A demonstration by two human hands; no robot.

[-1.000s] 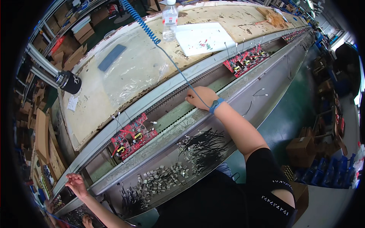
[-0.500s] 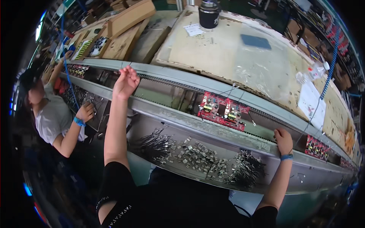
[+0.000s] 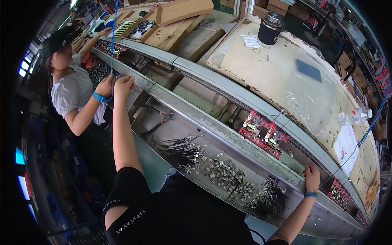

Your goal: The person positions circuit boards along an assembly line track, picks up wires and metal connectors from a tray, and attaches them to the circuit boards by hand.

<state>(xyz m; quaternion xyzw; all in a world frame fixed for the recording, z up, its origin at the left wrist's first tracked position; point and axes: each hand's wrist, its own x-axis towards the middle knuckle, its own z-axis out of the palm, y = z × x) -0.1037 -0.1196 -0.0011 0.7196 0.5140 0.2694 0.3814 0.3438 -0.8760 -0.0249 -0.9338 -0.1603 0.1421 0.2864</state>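
My left hand point(image 3: 124, 86) is stretched out to the far left, its fingers bent together beside the front rail point(image 3: 185, 107). Whatever they pinch, if anything, is hidden. A co-worker's hand with a blue wristband is right beside it. My right hand point(image 3: 312, 176), with a band at the wrist, is curled at the rail's right part; its fingertips are partly hidden. Between my hands, a red circuit board point(image 3: 264, 134) crowded with components spans the two rails, nearer my right hand. In the metal tray point(image 3: 179, 130) below lie small silvery metal parts point(image 3: 228, 174) between two piles of dark-leaded components point(image 3: 267, 198).
Pliers point(image 3: 157, 118) lie in the tray's left end. Another red board point(image 3: 339, 192) stands farther right on the rails. Across the rails, a worktop bears a dark flask point(image 3: 270, 28), a clear bottle point(image 3: 355, 117) and paper. A co-worker point(image 3: 77, 92) sits at left; coiled blue cords hang down.
The whole view has turned, and the scene sits tilted differently. My left hand has gone from above the rails leftward, next to the co-worker's hand, its fingers drawn closer. My right hand stays by the rail.
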